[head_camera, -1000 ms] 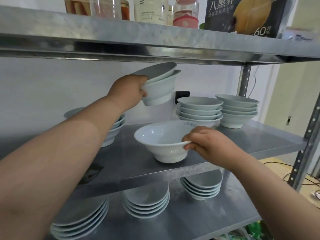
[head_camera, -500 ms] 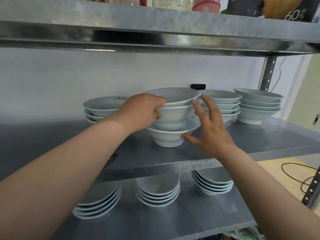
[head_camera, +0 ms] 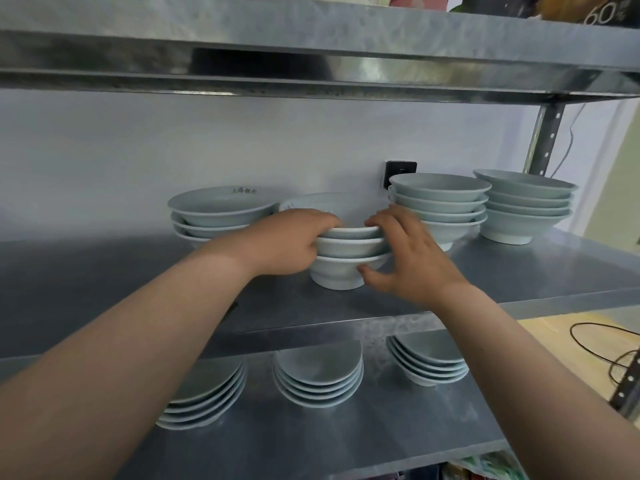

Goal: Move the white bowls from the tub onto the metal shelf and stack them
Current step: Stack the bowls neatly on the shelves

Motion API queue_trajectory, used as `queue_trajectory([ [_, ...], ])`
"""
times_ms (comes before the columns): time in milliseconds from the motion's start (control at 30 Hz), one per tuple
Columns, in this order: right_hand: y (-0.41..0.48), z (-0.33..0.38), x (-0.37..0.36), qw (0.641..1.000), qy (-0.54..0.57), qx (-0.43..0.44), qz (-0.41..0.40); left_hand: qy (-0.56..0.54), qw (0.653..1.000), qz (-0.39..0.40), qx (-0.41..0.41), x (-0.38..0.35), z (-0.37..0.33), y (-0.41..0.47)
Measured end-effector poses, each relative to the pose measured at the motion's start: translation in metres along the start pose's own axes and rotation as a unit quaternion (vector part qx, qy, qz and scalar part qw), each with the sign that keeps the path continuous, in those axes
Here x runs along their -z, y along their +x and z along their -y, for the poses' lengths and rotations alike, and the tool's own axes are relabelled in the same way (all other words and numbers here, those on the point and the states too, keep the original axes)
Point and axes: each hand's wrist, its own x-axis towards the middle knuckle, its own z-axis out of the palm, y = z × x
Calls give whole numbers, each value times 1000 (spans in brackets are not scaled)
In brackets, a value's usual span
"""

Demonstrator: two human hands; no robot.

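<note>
Head view: stack of 3 white bowls stands on the metal shelf between a left neighbour stack and a right neighbour stack. The left hand has its grip curled over the top rim, while the right hand is spread, fingertips on that rim and thumb against the lowest bowl. Step judged: squaring the nested stack; next move calls for both hands to let go without tilting it, then a reach to the tub, which is out of view.
</note>
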Motion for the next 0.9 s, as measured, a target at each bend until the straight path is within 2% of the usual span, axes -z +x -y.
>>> queue_trajectory([
  [100, 9, 6, -1, 997, -58, 52, -11, -47, 998, -25, -38, -1, 0, -6],
  [167, 17, 14, -4, 990, -94, 100, -21, -82, 993, -72, -46, 7, 10, -11],
  [267, 23, 22, -6, 990, -100, 97, -25, -49, 989, -138, 11, 25, 48, -22],
  [400, 25, 18, -9, 988, -109, 107, -32, 44, 982, -55, 174, 28, 106, -34],
  [467, 28, 16, -11, 985, -118, 118, -37, 88, 975, -20, 204, 22, 120, -35],
  [633, 37, 18, -13, 979, -162, 123, -30, 182, 965, 33, 188, 22, 119, -29],
  [900, 54, 7, -31, 984, -145, 99, -19, 232, 959, 18, 159, 29, 137, -39],
])
